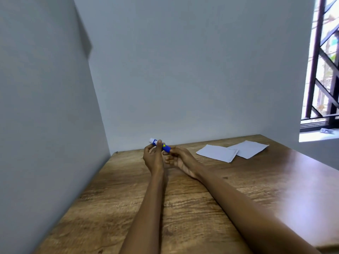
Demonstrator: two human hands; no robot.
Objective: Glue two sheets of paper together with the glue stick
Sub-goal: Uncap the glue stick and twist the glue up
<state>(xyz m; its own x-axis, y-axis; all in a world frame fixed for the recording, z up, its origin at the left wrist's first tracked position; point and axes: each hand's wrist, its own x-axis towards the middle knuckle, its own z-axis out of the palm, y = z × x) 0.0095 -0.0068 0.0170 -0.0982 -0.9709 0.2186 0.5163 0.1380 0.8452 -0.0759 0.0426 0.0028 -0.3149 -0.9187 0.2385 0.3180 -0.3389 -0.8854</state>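
Glue stick [160,145]: blue barrel, white end pointing far-left, held level above the desk [183,208] at far centre. Left hand [153,157] grip closed round the pale end; right hand [180,158] grip pinching the blue end. Probably so held for pulling off the cap, though no seam discernible.

Two paper sheets [216,153] [249,149]: white, flat on desk, far right, overlapping at one corner, well apart from the hands, awaiting glue.

Containers: none in view.
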